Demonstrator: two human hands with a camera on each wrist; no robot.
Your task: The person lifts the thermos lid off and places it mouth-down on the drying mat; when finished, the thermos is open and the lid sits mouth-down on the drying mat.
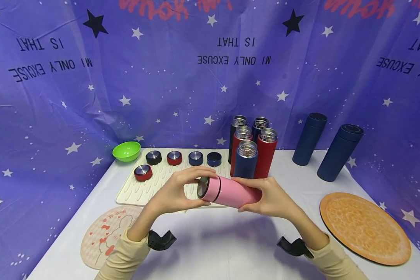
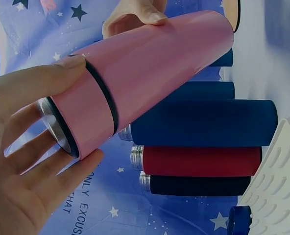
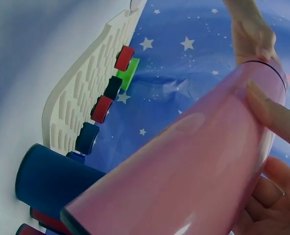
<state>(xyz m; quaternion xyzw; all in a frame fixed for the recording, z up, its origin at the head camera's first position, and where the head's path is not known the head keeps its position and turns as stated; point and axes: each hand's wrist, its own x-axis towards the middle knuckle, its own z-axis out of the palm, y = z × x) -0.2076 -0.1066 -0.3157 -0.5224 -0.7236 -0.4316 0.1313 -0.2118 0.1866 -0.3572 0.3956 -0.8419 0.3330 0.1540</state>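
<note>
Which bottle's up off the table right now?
The pink bottle, tilted between the left hand and right hand; the other bottles all stand on the table.

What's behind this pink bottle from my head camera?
An open blue bottle, four more open bottles and part of the white tray. The blue bottle's base can't be seen; the pink bottle and right hand cover it.

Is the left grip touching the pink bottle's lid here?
Touching: in the left wrist view, the left grip has its thumb against the pink lid, with no gap.
</note>
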